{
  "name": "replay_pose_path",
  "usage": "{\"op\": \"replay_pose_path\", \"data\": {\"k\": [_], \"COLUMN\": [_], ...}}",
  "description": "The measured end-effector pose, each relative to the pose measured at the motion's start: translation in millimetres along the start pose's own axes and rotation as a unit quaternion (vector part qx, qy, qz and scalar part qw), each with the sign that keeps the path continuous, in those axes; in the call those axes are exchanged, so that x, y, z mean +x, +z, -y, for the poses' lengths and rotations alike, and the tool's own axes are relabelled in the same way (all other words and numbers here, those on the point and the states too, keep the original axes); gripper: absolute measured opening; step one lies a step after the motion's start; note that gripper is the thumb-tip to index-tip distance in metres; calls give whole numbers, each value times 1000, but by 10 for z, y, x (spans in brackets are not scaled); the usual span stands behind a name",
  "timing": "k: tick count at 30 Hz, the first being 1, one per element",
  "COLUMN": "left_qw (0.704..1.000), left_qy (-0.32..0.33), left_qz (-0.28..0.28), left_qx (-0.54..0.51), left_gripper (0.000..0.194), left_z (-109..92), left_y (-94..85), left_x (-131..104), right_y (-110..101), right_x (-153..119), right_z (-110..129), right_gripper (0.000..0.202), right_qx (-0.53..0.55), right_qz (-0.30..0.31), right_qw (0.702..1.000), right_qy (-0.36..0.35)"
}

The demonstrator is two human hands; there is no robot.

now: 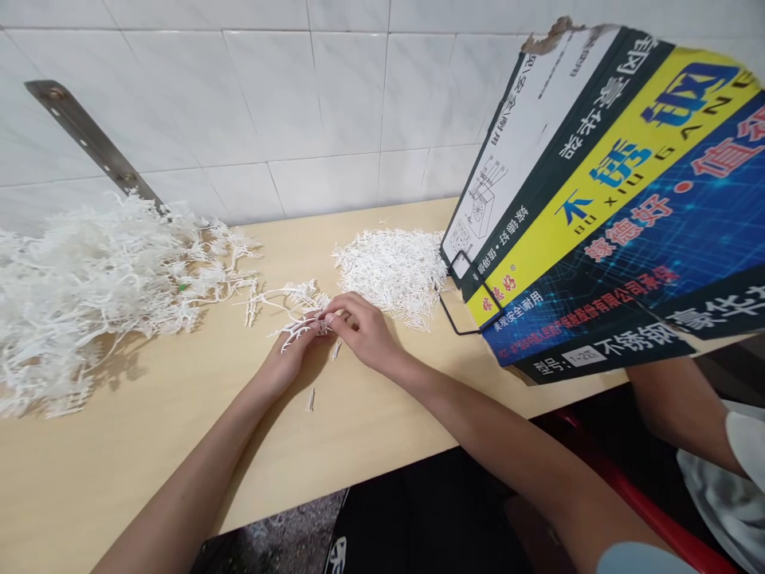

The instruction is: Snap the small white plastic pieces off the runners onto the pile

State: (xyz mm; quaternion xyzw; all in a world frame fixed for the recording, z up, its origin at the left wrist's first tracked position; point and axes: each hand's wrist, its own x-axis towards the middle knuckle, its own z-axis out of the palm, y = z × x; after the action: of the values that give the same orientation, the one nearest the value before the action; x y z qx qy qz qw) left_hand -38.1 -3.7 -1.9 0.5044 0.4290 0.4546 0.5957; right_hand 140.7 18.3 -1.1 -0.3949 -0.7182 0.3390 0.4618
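Observation:
My left hand (292, 348) is closed around a white branching plastic sprig (285, 304), whose thin stems stick out to the left and above. Thumb and fingers of my right hand (360, 325) pinch at the sprig's end, touching the left fingertips; the exact bit they grip is hidden. Just below the hands, two small loose white pieces (311, 400) lie on the table. Behind my right hand sits a heap of short white plastic pieces (391, 271). To the left spreads a large tangled pile of white branching sprigs (89, 287).
A printed cardboard box panel (621, 199) stands at the right in a black wire holder (472, 319). A metal bracket (96, 143) is fixed to the tiled wall (335, 96). Beyond the panel, another person's arm (681, 406) shows. The wooden table (382, 422) has its front edge near me.

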Motion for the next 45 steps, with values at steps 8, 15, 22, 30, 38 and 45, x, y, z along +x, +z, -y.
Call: {"op": "replay_pose_path", "data": {"k": [8,15,22,30,38,45], "left_qw": [993,952,920,952,939,998], "left_qy": [28,58,100,65,78,-2], "left_qz": [15,-106,-112,-78,-136,-67], "left_qx": [112,280,363,289,306,20], "left_gripper": [39,29,32,34,29,25], "left_z": [-18,-87,-129,-84,-75,-100], "left_y": [-27,17,81,55,62,75], "left_x": [-21,-90,-148,-125,-123,-66], "right_y": [17,6,5,38,23,-74], "right_x": [-15,-20,-35,-33,-25,2], "right_z": [-8,-17,28,-50,13,21], "right_gripper": [8,13,8,7,2,17], "right_qx": [-22,-81,-127,-86,-121,-14], "right_qz": [51,64,64,43,87,152], "right_qw": [997,995,990,995,989,987], "right_qy": [-55,-3,21,-9,23,45]}}
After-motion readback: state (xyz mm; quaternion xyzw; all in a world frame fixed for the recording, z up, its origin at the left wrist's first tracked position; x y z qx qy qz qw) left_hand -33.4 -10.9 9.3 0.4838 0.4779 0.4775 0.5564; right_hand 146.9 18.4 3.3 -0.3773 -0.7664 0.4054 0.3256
